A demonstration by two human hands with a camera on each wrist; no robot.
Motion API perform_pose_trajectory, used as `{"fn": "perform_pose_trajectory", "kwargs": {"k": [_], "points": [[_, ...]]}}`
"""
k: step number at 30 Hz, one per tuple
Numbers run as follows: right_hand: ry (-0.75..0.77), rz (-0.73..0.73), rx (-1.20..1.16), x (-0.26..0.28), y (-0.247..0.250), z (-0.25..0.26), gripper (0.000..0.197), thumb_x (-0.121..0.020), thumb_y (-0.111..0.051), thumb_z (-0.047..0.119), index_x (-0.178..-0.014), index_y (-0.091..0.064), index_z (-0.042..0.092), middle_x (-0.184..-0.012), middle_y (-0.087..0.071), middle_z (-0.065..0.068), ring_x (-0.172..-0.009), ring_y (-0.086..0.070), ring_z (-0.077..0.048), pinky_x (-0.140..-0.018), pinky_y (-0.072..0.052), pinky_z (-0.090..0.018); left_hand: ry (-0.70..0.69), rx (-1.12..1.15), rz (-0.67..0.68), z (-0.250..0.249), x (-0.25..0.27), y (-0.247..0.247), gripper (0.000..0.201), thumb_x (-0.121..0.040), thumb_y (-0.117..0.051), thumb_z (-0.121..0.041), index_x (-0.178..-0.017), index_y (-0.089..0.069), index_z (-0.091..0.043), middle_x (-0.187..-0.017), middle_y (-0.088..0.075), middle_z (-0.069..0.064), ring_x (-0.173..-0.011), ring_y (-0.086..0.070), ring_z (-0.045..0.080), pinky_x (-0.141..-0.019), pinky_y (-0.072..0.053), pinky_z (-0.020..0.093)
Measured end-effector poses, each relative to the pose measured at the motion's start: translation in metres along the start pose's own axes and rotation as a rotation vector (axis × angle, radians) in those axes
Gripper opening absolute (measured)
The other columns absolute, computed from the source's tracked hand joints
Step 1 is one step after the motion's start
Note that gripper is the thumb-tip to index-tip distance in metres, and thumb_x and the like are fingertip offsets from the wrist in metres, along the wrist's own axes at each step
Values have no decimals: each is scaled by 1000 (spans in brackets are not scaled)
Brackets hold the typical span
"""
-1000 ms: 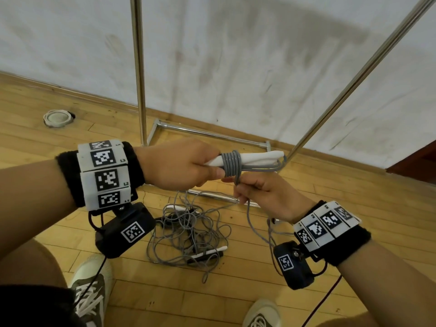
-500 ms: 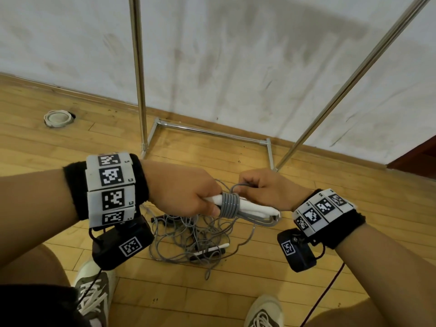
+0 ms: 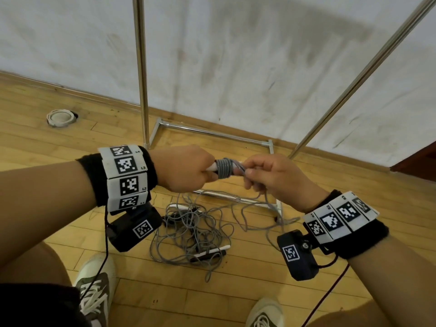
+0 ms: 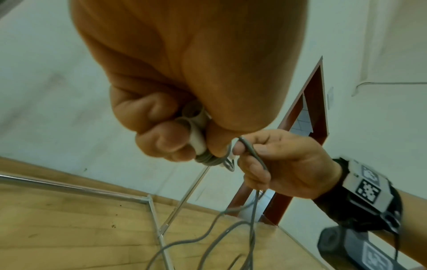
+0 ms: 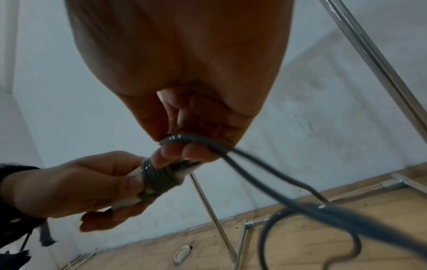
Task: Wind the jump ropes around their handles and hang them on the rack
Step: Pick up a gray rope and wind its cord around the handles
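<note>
Mid-wind: the left hand (image 3: 186, 169) clasps the paired white handles (image 4: 198, 135) while the right hand (image 3: 271, 178), back above them after dipping a moment ago, pinches the grey rope (image 5: 196, 140), lengthening the coil (image 3: 224, 167); most rope remains on the floor (image 3: 193, 230).

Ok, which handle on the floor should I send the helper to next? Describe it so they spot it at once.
Start at the metal rack's base bar by the wall, then come toward the shoes to the tangled grey rope pile on the wooden floor. At the pile's near edge lies a slim white handle, beside a darker one; the other white handle lies at the far edge.
</note>
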State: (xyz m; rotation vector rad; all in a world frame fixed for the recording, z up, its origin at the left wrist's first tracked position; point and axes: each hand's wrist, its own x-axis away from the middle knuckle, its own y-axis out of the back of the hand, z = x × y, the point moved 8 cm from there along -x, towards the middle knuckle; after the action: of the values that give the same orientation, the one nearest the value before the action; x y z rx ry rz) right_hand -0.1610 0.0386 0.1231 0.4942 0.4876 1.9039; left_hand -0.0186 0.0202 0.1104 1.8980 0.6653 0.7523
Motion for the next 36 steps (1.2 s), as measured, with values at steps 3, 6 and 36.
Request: {"fn": "perform_pose_trajectory", "kwargs": {"k": [3, 6, 36], "points": [[73, -47, -66, 5, -1, 3, 21, -94, -55, -4, -108, -69, 4, -77, -71, -4, -63, -63, -11, -62, -52, -23, 18, 73, -111, 4, -1, 13, 28, -101, -48, -36, -76, -47, -23, -75, -57, 0, -65, -53, 16, -60, -43, 33], [90, -120, -141, 6, -1, 2, 19, -95, -54, -3, -104, -70, 5, -71, -68, -2, -58, -57, -11, -58, -48, -21, -7, 178, -176, 1, 1, 21, 28, -100, -50, -33, -74, -45, -25, -70, -56, -1, -59, -50, 15, -55, -38, 30], [157, 136, -678, 17, -19, -7, 35, -97, -49, -4, -131, -49, -10, -130, -60, -23, -123, -58, -28, -108, -40, -33, -163, 441, 82, -28, 33, 13, 28, -99, -55, -26, -73, -55, -14, -54, -55, -9, -45, -47, 2, -48, -39, 15]]}}
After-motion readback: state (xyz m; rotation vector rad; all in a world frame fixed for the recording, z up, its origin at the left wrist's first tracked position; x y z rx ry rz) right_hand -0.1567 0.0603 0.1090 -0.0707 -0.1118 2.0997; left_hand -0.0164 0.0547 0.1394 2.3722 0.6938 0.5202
